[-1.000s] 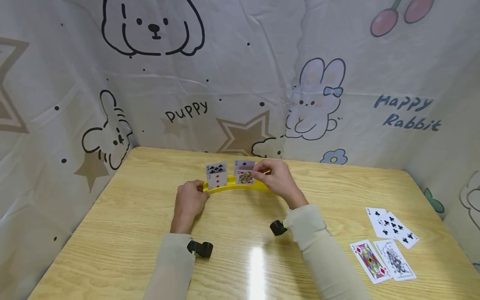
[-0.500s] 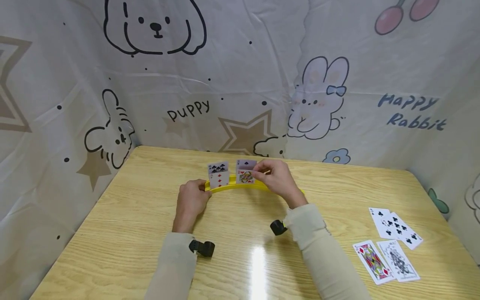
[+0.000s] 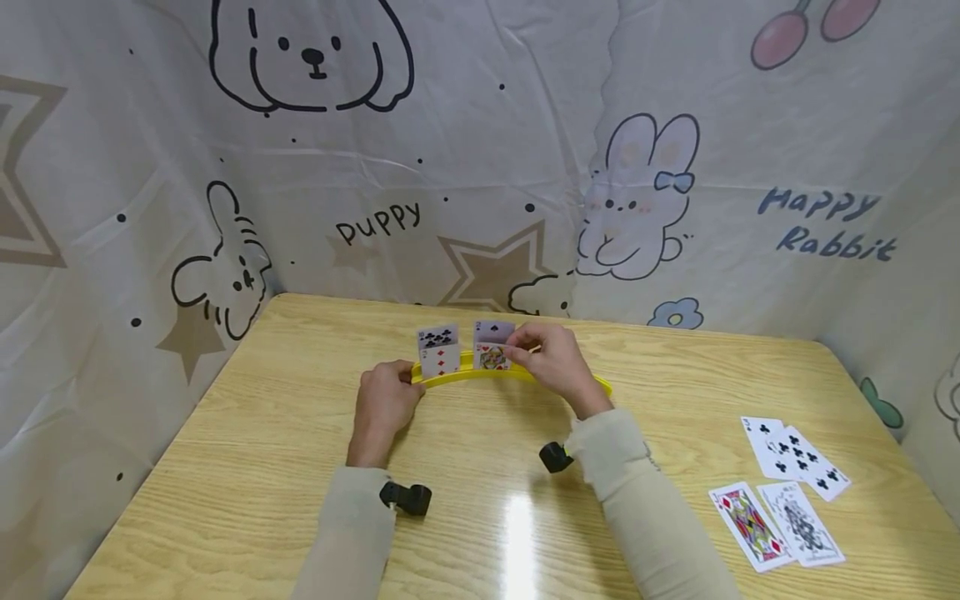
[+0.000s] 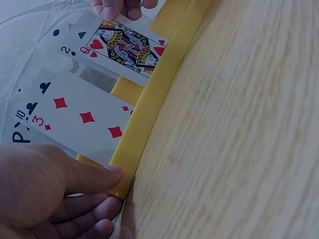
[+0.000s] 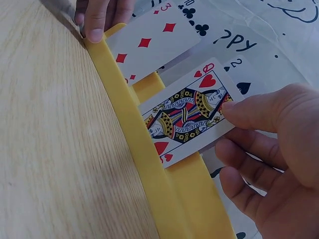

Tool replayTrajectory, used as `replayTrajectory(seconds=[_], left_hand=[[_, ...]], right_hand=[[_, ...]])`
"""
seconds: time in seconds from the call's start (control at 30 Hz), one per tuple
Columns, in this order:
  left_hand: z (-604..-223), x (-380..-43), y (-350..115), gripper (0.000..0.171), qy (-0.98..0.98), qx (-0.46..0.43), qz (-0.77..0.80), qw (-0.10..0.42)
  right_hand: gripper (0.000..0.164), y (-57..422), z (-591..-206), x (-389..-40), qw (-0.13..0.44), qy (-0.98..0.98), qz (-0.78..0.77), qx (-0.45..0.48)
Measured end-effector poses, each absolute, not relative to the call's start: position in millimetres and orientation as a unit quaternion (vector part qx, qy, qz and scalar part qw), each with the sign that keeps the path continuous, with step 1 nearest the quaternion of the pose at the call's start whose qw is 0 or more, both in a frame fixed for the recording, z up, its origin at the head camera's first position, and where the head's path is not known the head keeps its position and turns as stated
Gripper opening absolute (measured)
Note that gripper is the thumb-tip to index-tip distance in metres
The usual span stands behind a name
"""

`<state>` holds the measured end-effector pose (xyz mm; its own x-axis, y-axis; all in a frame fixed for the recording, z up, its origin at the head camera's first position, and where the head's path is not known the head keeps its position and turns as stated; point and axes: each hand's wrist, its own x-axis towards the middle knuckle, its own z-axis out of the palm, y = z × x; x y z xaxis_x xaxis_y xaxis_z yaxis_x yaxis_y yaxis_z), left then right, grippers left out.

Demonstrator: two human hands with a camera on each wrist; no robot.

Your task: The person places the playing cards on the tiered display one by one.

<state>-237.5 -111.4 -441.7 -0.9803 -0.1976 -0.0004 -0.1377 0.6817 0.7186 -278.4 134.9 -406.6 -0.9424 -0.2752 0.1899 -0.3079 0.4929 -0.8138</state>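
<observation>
A curved yellow card holder (image 3: 480, 375) stands on the table with playing cards upright in its slots. My left hand (image 3: 384, 404) grips its left end, thumb on the front wall. My right hand (image 3: 551, 354) pinches the queen of hearts (image 5: 184, 112) by its upper right edge; the card's lower edge sits in the front slot. Behind the queen rises the two of spades (image 4: 75, 47). Left of it the three of diamonds (image 4: 82, 117) stands in the front slot, with the ten of clubs (image 3: 437, 336) behind, partly covered.
On the table's right side lie several face-up cards: two overlapping clubs cards (image 3: 813, 462), a jack of diamonds (image 3: 752, 525) and a black-and-white picture card (image 3: 801, 523). A printed cloth (image 3: 360, 150) hangs behind the wooden table (image 3: 247, 467).
The head view has shifted slightly. Both hands keep their places on the holder and the queen of hearts, with hardly any visible motion.
</observation>
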Motion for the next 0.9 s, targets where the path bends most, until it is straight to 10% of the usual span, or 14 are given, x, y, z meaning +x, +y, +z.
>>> replayTrajectory(seconds=[0.9], left_hand=[[-441.2,-236.5,-109.0,0.04,-0.919,0.089,-0.383,0.035]], right_hand=[[0.018,174.7,-386.9,-255.6,0.022,-0.895,0.424,0.136]])
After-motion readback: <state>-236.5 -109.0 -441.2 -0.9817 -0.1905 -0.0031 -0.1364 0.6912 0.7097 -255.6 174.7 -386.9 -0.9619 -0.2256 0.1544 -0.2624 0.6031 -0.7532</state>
